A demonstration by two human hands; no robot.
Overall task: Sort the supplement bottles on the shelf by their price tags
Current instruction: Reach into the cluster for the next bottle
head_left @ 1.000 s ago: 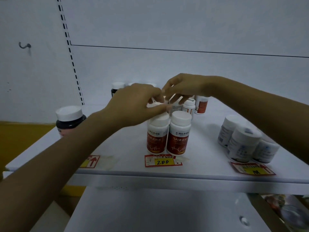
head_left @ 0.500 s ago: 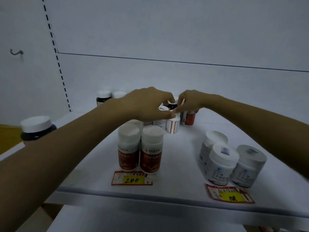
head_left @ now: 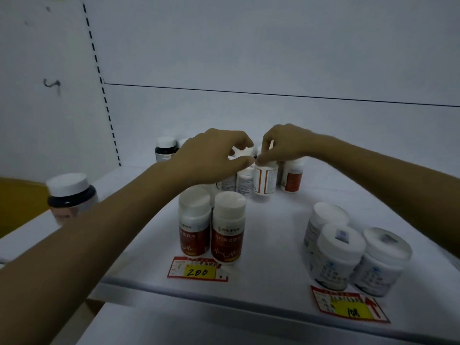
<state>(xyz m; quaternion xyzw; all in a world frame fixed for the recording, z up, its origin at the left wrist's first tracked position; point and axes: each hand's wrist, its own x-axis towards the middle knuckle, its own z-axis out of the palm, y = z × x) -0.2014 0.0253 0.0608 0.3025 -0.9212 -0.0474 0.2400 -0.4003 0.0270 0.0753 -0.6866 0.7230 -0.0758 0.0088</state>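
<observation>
On the right hand [head_left: 286, 145], the fingers pinch the cap of a small white bottle [head_left: 265, 180], centre frame in the back cluster on the shelf [head_left: 149, 282]. The left hand [head_left: 211, 158] curls over the neighbouring bottles [head_left: 239, 181]; can't tell if it's actually gripping one. Two red-label bottles [head_left: 211, 232] stand behind the 200 tag [head_left: 198, 271], lower centre.

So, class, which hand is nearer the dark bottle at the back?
Left. The left hand is right of the dark bottle; the right hand, farther right, pinches a white bottle.
</observation>
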